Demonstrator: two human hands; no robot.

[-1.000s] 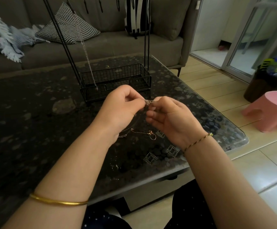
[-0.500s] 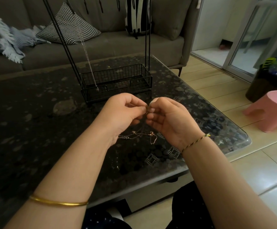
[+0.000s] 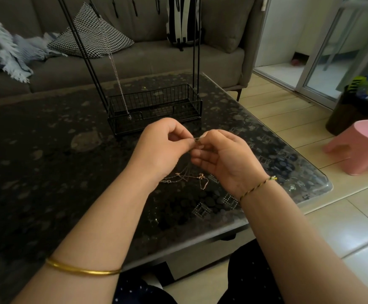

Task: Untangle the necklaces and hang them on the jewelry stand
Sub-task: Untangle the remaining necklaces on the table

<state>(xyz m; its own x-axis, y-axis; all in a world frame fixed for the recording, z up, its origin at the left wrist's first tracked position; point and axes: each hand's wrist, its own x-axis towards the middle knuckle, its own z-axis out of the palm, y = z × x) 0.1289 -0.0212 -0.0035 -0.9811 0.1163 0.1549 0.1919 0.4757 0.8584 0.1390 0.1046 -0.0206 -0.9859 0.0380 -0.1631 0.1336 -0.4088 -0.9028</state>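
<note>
**Centre of frame.** My left hand (image 3: 161, 148) and my right hand (image 3: 224, 159) meet fingertip to fingertip above the dark, speckled glass table (image 3: 36, 161). Each one pinches, thumb against forefinger, the same short stretch of the tangled necklaces (image 3: 186, 177). My other fingers are curled in toward the palms. The exact link under my fingertips is too small to make out.

**Below the pinch.** Fine strands drop from my fingers to the tabletop. There the rest of the tangle lies in a loose, crossing heap between my two wrists. The chains are very thin and rose-gold in tone, with a small bow-like charm toward the right of the heap and a clasp end toward the left. One short tail trails toward the lower right.

**Above centre.** The jewelry stand (image 3: 154, 108) rests on the table beyond my hands. It is a black wire basket base with slim black rods rising out of the top of the frame. A silver chain (image 3: 116, 69) hangs on its left side, and the chain's lower end reaches the basket.

**Forearms.** A gold bangle (image 3: 82, 269) circles my left forearm at lower left. A braided cord bracelet (image 3: 255, 189) sits at my right wrist.

**Surroundings.** A grey sofa (image 3: 156, 60) with a houndstooth cushion (image 3: 91, 34) spans the top, and a pink stool (image 3: 363, 145) stands at the right edge.
</note>
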